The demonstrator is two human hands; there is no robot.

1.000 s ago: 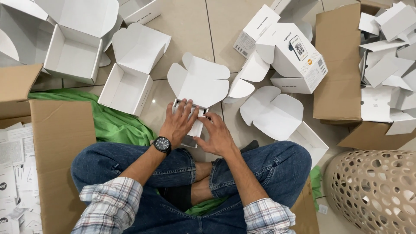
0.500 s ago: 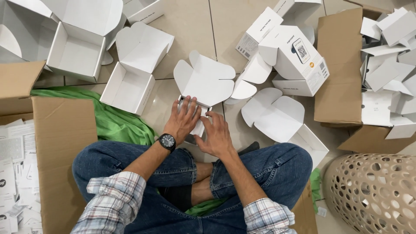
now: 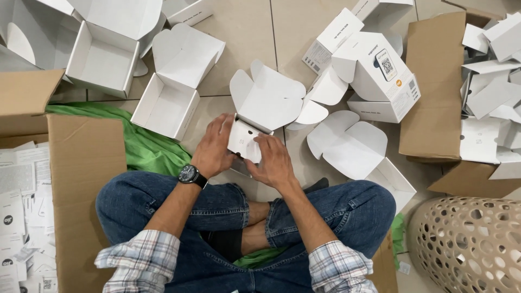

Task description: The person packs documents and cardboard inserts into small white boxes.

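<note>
Between our crossed knees, on the tiled floor (image 3: 244,32), our left hand (image 3: 213,149) and right hand (image 3: 274,161) curl around a small white open box (image 3: 259,111), apparently pressing a white insert (image 3: 242,140) into it. More open white boxes (image 3: 165,87) lie around, with a perforated beige basket (image 3: 467,244) at right.

A person sits cross-legged, seen from above, in blue jeans and a plaid shirt with the sleeves pushed up to the elbows. Both bare forearms reach forward from the knees and converge in front of the shins. The left hand (image 3: 214,149) lies palm down, fingers spread and curved, with a black round wristwatch just behind it on the wrist. The right hand (image 3: 274,160) sits just beside it, also palm down, fingers bent and pointing toward the left hand. The fingertips of both hands press on a small white cardboard piece (image 3: 242,140) held between them. Both wrists are slightly raised.
</note>
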